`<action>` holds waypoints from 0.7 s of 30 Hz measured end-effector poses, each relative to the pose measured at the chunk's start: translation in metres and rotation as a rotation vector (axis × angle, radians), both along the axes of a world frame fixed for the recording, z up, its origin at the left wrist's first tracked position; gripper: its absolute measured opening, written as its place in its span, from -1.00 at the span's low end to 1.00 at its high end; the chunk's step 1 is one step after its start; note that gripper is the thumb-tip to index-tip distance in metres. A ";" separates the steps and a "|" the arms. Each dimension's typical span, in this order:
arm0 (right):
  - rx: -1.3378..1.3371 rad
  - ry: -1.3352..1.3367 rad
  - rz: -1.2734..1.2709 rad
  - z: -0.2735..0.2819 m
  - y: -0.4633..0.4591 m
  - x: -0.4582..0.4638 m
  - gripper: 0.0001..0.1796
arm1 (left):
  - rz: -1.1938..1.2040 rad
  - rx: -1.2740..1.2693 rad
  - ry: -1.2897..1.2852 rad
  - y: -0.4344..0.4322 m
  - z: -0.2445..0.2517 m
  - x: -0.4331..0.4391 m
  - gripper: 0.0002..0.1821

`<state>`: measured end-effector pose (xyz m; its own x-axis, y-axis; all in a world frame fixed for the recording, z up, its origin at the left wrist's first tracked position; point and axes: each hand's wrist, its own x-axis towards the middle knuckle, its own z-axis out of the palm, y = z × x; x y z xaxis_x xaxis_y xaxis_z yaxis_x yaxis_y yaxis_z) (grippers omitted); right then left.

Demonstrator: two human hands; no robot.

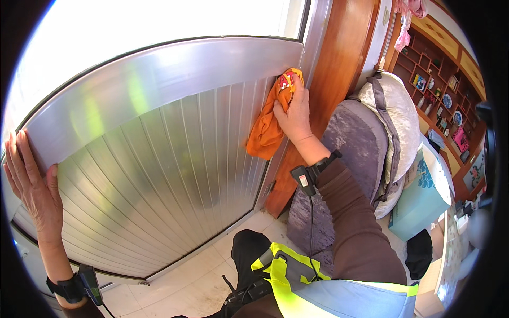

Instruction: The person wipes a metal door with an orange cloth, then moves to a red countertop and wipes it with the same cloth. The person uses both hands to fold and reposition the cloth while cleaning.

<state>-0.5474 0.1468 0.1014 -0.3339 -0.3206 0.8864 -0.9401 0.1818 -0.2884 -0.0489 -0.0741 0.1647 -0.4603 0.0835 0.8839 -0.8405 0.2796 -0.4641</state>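
Note:
An orange cloth with a printed patch is in my right hand, pressed against the right edge of a ribbed metal door panel, just under its smooth metal rail. Part of the cloth hangs down below my fingers. My left hand rests flat with fingers spread on the left end of the same door, holding no object; its thumb lies over the rail's lower corner. Above the rail is a bright glass pane.
A brown wooden door frame stands right of the door. Beyond it are a grey velvet cushioned seat, a pale cushion, a light blue box and a wooden display shelf. Tiled floor lies below.

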 end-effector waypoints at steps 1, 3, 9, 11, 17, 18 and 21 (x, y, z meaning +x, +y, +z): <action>0.024 0.001 -0.023 -0.006 -0.003 0.000 -0.14 | -0.046 0.009 -0.012 -0.004 -0.003 0.005 -0.30; 0.077 0.001 -0.060 -0.030 -0.005 -0.001 -0.11 | -0.044 0.058 -0.015 -0.012 -0.011 0.011 -0.30; 0.288 -0.143 -0.091 -0.127 0.006 0.001 -0.08 | -0.163 0.333 0.027 -0.017 -0.014 0.008 -0.30; 0.391 -0.217 -0.082 -0.151 0.012 0.008 -0.08 | -0.191 0.132 0.026 -0.010 -0.006 -0.001 -0.28; 0.453 -0.188 0.172 -0.116 0.053 0.009 -0.13 | -0.120 0.023 0.058 0.015 0.002 -0.016 -0.23; 0.371 -0.130 0.190 -0.101 0.054 0.009 -0.15 | -0.116 0.047 0.065 0.018 0.002 -0.016 -0.23; -0.041 -0.011 0.129 -0.051 0.019 0.007 -0.18 | -0.114 0.072 0.076 0.019 0.002 -0.016 -0.23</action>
<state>-0.5403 0.1654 0.0504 -0.3016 -0.3253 0.8962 -0.9518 0.0470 -0.3032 -0.0650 -0.0549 0.1667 -0.3834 0.0662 0.9212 -0.8333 0.4055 -0.3759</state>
